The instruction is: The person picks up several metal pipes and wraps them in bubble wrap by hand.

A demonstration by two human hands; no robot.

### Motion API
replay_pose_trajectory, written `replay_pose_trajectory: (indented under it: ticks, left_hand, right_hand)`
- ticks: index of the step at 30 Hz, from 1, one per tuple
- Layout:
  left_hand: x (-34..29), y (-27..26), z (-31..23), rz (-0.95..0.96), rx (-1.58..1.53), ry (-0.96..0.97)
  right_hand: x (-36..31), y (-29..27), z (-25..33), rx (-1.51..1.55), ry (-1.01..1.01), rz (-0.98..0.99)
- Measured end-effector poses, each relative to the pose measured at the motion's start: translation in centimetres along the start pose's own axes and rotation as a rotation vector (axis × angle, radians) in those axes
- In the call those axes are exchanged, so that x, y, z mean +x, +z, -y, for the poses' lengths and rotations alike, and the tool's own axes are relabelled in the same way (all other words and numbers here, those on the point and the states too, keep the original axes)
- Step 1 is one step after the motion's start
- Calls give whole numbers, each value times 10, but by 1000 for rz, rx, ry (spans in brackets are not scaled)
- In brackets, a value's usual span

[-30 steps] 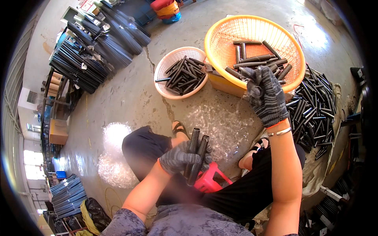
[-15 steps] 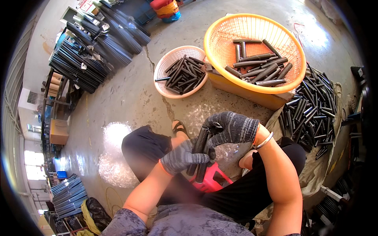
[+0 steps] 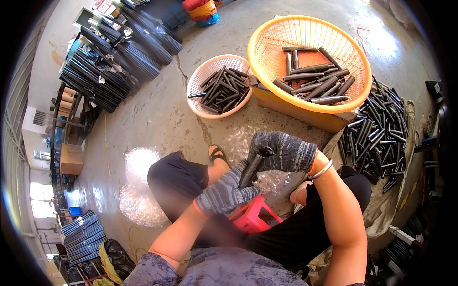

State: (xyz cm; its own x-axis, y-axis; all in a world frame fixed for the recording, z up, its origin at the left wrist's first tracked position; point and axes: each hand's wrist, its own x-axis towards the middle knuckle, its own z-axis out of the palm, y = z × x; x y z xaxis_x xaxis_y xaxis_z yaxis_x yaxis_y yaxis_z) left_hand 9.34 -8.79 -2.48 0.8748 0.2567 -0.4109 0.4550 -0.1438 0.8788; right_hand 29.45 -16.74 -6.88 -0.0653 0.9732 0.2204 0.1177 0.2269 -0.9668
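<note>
Grey striped knit gloves cover both my hands, which meet in front of my knees. A short black tube (image 3: 250, 173) slants between them. My left hand (image 3: 225, 191) is closed round its lower part. My right hand (image 3: 285, 152) is curled at the upper end, where a dark open tube end (image 3: 266, 151) shows by the thumb; whether this is a second tube I cannot tell. Beyond my hands, an orange basket (image 3: 366, 76) holds several thick black tubes, and a smaller pale pink basket (image 3: 192, 90) holds many thinner ones.
The orange basket rests on a cardboard box (image 3: 296, 110). Right of it, a heap of black tubes (image 3: 372, 138) lies on a tan sheet (image 3: 377, 219). A red stool (image 3: 253, 217) stands below my hands. Clear plastic wrap (image 3: 140, 200) lies left of my knee; long bundled rods (image 3: 95, 76) lean far left.
The tubes that hung below my left hand have gone from sight there. My left hand has turned round a single visible tube, and my right hand has shifted slightly right.
</note>
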Motion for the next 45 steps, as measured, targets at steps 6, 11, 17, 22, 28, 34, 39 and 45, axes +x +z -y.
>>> replay_pose_trajectory:
  ticks: [6,11,17,22,28,34,39,45]
  left_hand:
    - [-4,-3,-1,-138,314,39]
    - [-4,-4,4,-134,283,82]
    - [-8,-15,16,-95,266,83]
    - [-15,-19,15,-136,231,96]
    - [-19,-24,30,-195,256,67]
    - [-22,-35,14,-97,-466,-185]
    - [-23,-38,11,-200,-625,-142]
    - [-25,-43,19,-249,-675,-82]
  right_hand:
    - [3,2,-4,80,228,-60]
    - [3,-13,22,125,386,-270]
    - [6,-34,20,204,240,-792]
    - [-3,-47,1,254,180,-861]
    - [-23,-34,9,-861,533,-106]
    - [-31,-43,16,-753,470,-96]
    - [-36,-46,24,-792,557,-28]
    - [-42,-49,26,-855,614,-16]
